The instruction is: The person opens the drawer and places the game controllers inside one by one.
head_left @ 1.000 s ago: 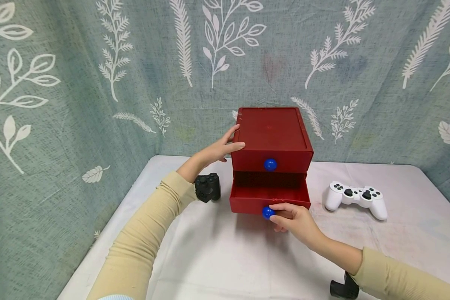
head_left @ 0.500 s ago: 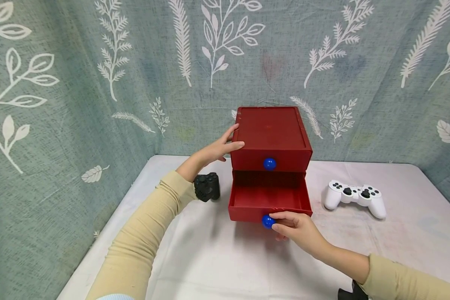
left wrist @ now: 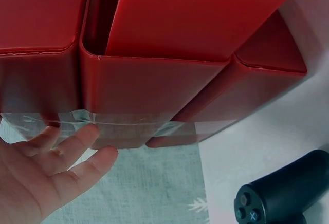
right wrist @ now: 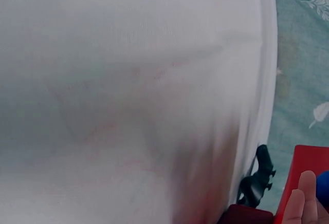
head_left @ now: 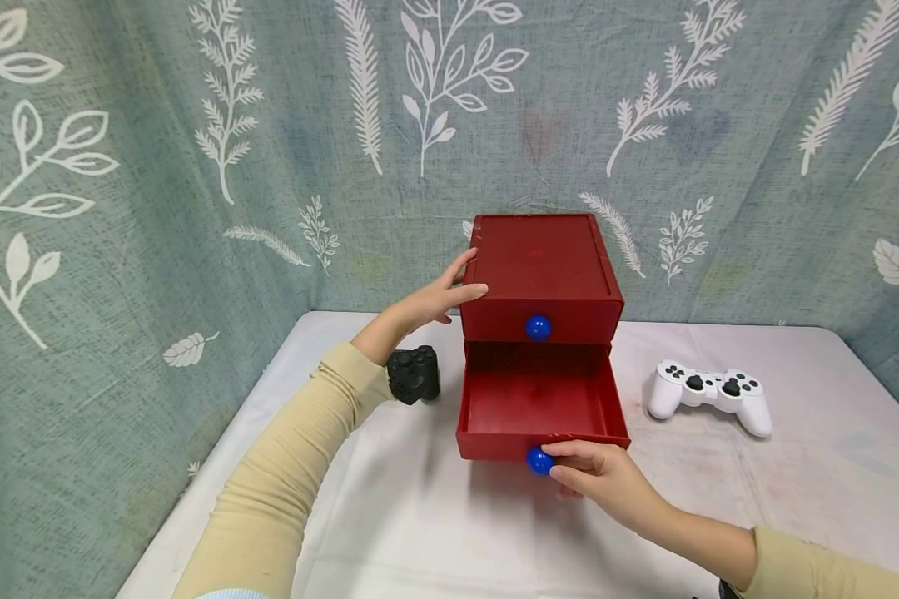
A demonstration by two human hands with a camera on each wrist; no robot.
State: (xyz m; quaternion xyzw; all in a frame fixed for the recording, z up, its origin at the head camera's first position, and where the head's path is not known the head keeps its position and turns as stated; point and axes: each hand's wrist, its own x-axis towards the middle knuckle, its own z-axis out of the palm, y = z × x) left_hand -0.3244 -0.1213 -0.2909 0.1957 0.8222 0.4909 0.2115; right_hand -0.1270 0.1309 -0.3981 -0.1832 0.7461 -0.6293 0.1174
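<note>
A red drawer cabinet (head_left: 541,254) stands on the white-covered table, with a blue ball knob (head_left: 538,328) on its closed upper drawer. Its lower drawer (head_left: 498,448) is pulled out, and its visible interior holds nothing. My right hand (head_left: 607,482) pinches the lower blue knob (head_left: 539,462) between thumb and fingers; the right wrist view catches only some fingers (right wrist: 307,196) beside it. At the cabinet's upper left edge rests my left hand (head_left: 436,301), fingers spread. Seen in the left wrist view, the fingers of that hand (left wrist: 56,170) are extended by the cabinet wall (left wrist: 149,82).
A black game controller (head_left: 414,374) lies left of the cabinet, beneath the left forearm. To the right is a white game controller (head_left: 710,396). Part of a black object (head_left: 728,590) shows under the right sleeve. A patterned green curtain (head_left: 389,191) hangs behind the table.
The lower drawer has slid further out toward me, with my right hand holding its knob throughout. My left hand has stayed at the cabinet's edge.
</note>
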